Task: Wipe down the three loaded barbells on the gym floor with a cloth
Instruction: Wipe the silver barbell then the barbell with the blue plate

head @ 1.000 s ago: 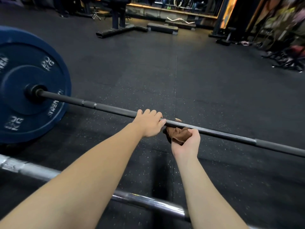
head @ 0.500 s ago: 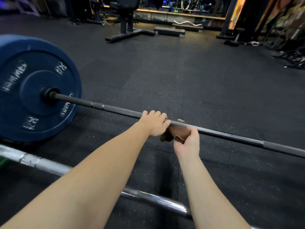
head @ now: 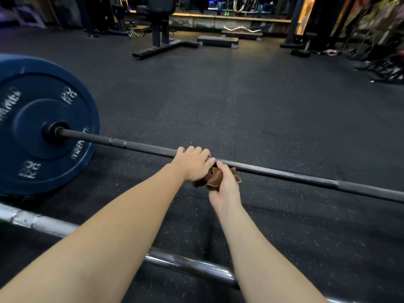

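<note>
Two hands meet at the black bar (head: 284, 174) — the left hand (head: 193, 164) curls over it, the right hand (head: 225, 188) pinches the brown cloth (head: 215, 177) just under it — and the bar runs sideways from the blue plate (head: 43, 88).

Both forearms are shown bare — the left hand (head: 192, 166) and right hand (head: 226, 190) are likewise left uncovered.

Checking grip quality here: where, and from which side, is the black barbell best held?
Grip the black barbell on its shaft from above, fingers curling over, like the left hand beside the brown cloth: it lies level, low over the floor; the blue plate is too broad.
</note>
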`<state>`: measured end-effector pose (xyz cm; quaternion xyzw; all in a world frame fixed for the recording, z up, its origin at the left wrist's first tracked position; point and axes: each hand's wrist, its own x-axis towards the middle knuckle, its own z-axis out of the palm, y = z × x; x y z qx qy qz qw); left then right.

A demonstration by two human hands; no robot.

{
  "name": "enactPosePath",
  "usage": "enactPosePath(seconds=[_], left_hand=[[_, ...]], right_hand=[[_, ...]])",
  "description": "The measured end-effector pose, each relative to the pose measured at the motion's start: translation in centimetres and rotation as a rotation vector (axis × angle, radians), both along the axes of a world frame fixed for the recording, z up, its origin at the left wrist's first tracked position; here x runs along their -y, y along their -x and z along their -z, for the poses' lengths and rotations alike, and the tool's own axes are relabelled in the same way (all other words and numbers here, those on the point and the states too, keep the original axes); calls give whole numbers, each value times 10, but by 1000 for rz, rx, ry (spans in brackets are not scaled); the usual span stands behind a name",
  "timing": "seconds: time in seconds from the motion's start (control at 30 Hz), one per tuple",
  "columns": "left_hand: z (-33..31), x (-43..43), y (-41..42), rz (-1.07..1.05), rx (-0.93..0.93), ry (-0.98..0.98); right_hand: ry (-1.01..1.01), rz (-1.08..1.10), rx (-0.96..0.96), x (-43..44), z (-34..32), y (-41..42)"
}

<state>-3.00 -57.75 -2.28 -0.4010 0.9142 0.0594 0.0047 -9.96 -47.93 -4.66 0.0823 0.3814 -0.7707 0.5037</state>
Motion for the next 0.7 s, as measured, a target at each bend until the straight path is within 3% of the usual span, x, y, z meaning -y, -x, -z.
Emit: enactPosePath(seconds=[0.13, 0.37, 0.47, 0.53, 0.6, 0.63, 0.7], left_hand=[[-2, 0, 0, 3, 9, 15], [2, 2, -4, 15, -91, -32], [9, -10, -10, -39, -338, 11], [15, -30, -14, -294, -684, 46], [19, -52, -15, -684, -958, -234], [19, -62, -14, -848, -999, -434], [20, -78, -13, -966, -1051, -783]], right_hand=[[55, 97, 93, -9, -4, 23], [91, 183, 35, -10, 3, 29], [100, 145, 56, -10, 0, 22], [103, 127, 77, -11, -4, 17], [98, 130, 94, -12, -8, 13], [96, 126, 96, -11, -9, 11], [92, 76, 88, -10, -9, 8]])
